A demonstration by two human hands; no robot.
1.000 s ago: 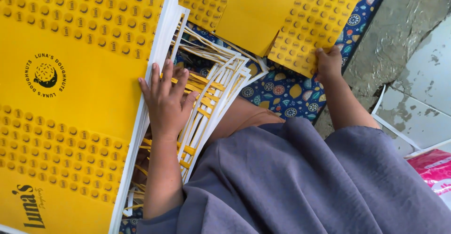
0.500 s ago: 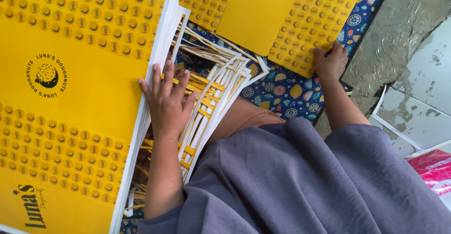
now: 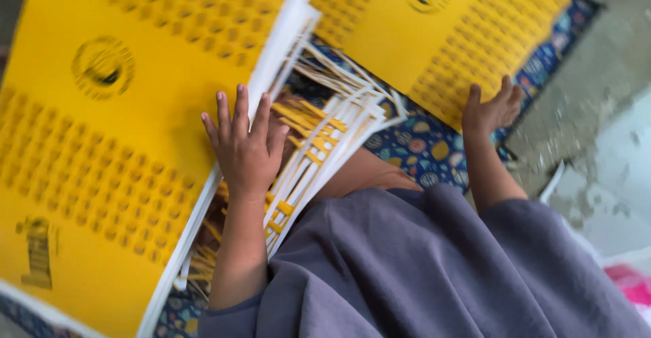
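Yellow card stack [image 3: 122, 141] lay under the flat, spread left hand [image 3: 244, 148], gripping nothing; the right hand [image 3: 491, 111] pressed open-fingered on another yellow sheet [image 3: 420, 33]

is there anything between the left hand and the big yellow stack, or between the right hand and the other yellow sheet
Nothing visible. The left hand lies directly on the edge of the big yellow stack, and the right hand rests straight on the other yellow sheet.
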